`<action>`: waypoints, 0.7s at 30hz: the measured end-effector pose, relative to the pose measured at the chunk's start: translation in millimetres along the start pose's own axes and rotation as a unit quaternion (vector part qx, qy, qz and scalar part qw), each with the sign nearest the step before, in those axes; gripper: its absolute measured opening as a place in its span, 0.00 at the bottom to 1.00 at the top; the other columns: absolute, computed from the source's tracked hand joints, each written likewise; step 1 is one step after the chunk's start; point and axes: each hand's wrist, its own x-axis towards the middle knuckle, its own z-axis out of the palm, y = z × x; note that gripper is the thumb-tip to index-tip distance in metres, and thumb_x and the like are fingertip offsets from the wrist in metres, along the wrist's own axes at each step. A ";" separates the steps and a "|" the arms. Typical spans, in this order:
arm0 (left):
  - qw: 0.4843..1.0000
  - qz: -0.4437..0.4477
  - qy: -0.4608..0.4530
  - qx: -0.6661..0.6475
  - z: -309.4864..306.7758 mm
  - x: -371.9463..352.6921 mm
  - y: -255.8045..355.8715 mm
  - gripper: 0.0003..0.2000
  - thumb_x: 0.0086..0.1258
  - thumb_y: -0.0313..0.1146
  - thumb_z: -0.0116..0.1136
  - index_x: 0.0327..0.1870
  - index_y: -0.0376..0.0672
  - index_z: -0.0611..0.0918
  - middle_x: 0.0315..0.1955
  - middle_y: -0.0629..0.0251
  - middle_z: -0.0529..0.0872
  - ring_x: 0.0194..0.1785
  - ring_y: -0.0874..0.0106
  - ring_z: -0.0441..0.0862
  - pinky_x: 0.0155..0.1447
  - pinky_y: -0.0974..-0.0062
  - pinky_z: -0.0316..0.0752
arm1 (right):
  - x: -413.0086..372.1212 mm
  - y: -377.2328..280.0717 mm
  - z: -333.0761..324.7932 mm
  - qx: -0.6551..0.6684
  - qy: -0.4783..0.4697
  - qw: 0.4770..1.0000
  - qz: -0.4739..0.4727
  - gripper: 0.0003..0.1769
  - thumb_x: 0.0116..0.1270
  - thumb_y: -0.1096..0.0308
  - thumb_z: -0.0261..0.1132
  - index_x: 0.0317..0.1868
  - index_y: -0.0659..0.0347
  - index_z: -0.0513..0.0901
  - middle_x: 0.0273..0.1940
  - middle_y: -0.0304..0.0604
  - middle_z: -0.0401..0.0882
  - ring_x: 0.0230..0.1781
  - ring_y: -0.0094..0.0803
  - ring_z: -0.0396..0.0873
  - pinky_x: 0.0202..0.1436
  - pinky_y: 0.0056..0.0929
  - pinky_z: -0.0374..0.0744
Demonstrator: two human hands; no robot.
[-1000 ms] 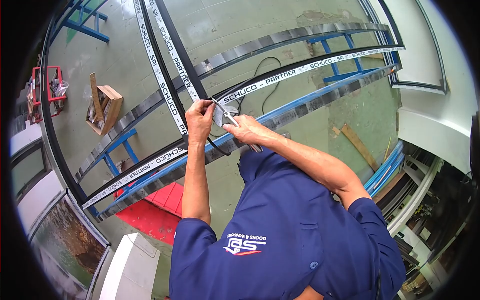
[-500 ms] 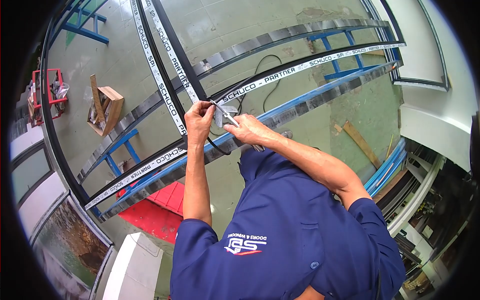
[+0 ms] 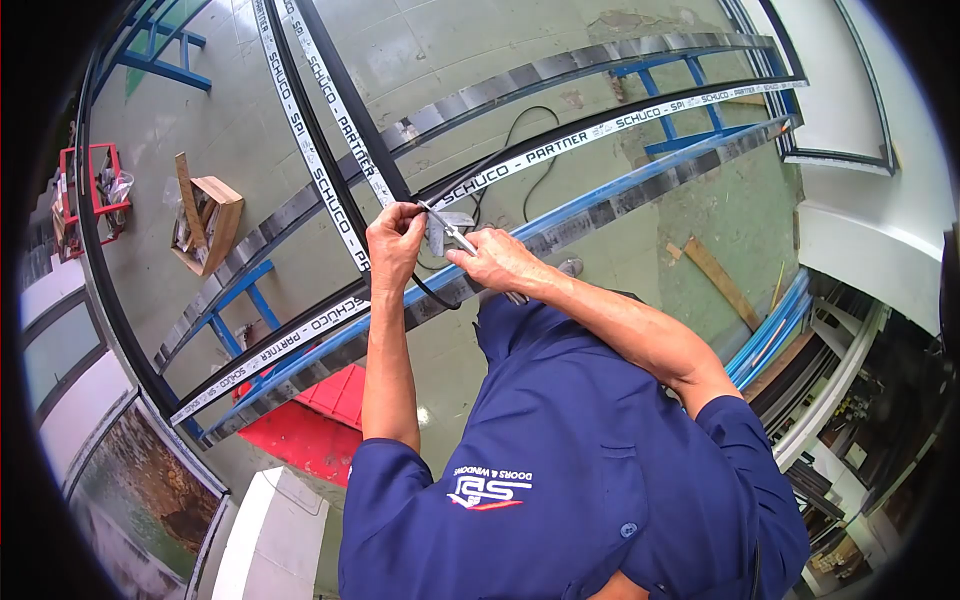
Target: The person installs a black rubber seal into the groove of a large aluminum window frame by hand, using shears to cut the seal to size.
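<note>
My left hand (image 3: 395,242) is closed in a pinch on the end of a black rubber gasket (image 3: 432,294), which curves down over the blue-edged support beside the wrist. Gripped in my right hand (image 3: 497,260) is a silver hand cutter (image 3: 450,230); its tip reaches my left fingertips and a handle end shows below the palm. Both hands are over the corner where the crossbars of a black window frame (image 3: 400,180) meet. White printed tape (image 3: 540,153) covers the frame's faces. A flat grey piece (image 3: 436,236) shows behind the cutter.
Striped padded rails (image 3: 610,215) on blue trestles (image 3: 255,300) carry the frame. A black cable (image 3: 512,135) lies on the floor beyond. At left stand a wooden box (image 3: 222,225) and a red rack (image 3: 95,190); a red case (image 3: 310,430) lies below. Stacked profiles (image 3: 775,335) are at right.
Both hands keep nearly the same hold at the frame corner. The whole view has shifted slightly, and the cutter still meets the left fingertips.
</note>
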 end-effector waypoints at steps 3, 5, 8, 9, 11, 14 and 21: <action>1.000 0.002 0.000 0.004 0.4 0.2 -1.2 0.05 0.69 0.24 0.67 0.41 0.33 0.87 0.30 0.71 0.86 0.31 0.85 0.79 0.36 0.82 0.75 | -0.1 0.2 1.3 -0.012 0.015 1.000 -0.002 0.27 0.72 0.44 0.62 0.41 0.64 0.89 0.39 0.60 0.89 0.46 0.58 0.87 0.54 0.54 0.81; 1.000 0.007 0.003 0.006 0.8 0.5 -3.3 0.05 0.69 0.24 0.67 0.41 0.33 0.87 0.30 0.71 0.86 0.31 0.85 0.78 0.36 0.82 0.75 | -0.5 -0.3 0.9 -0.013 0.017 1.000 -0.006 0.27 0.72 0.44 0.63 0.41 0.63 0.89 0.40 0.60 0.89 0.46 0.58 0.87 0.55 0.54 0.81; 1.000 0.012 0.009 0.003 3.2 0.7 -3.8 0.04 0.69 0.24 0.67 0.41 0.33 0.87 0.29 0.72 0.85 0.30 0.86 0.77 0.35 0.82 0.74 | 0.4 0.7 2.5 -0.013 0.023 1.000 0.000 0.26 0.71 0.44 0.63 0.41 0.63 0.89 0.40 0.59 0.89 0.47 0.58 0.87 0.55 0.53 0.82; 1.000 0.010 0.010 -0.001 3.8 0.5 -3.5 0.04 0.69 0.24 0.67 0.41 0.33 0.87 0.29 0.72 0.85 0.30 0.86 0.77 0.34 0.83 0.73 | 0.8 1.3 3.0 -0.014 0.025 1.000 0.004 0.26 0.71 0.45 0.64 0.41 0.63 0.89 0.40 0.59 0.89 0.46 0.57 0.87 0.55 0.53 0.82; 1.000 0.010 0.013 -0.004 4.7 0.8 -3.8 0.04 0.69 0.24 0.67 0.40 0.33 0.87 0.29 0.73 0.85 0.30 0.86 0.76 0.34 0.83 0.72 | 1.1 2.2 1.9 -0.010 0.029 1.000 0.001 0.25 0.71 0.46 0.64 0.40 0.63 0.89 0.38 0.59 0.89 0.46 0.57 0.87 0.54 0.53 0.82; 1.000 0.011 0.025 -0.012 6.6 0.5 -6.0 0.04 0.70 0.25 0.67 0.40 0.34 0.87 0.28 0.73 0.85 0.29 0.86 0.76 0.33 0.84 0.71 | 4.7 6.5 3.3 0.014 0.022 1.000 0.001 0.24 0.71 0.47 0.65 0.37 0.64 0.88 0.34 0.57 0.88 0.41 0.54 0.87 0.50 0.51 0.82; 0.981 -0.057 0.096 -0.161 -1.9 -37.6 1.6 0.05 0.75 0.26 0.63 0.47 0.35 0.84 0.29 0.71 0.83 0.27 0.84 0.74 0.28 0.83 0.67 | -6.9 13.1 -12.7 0.121 -0.081 0.989 -0.037 0.25 0.69 0.46 0.66 0.32 0.65 0.85 0.23 0.50 0.82 0.27 0.41 0.84 0.38 0.42 0.81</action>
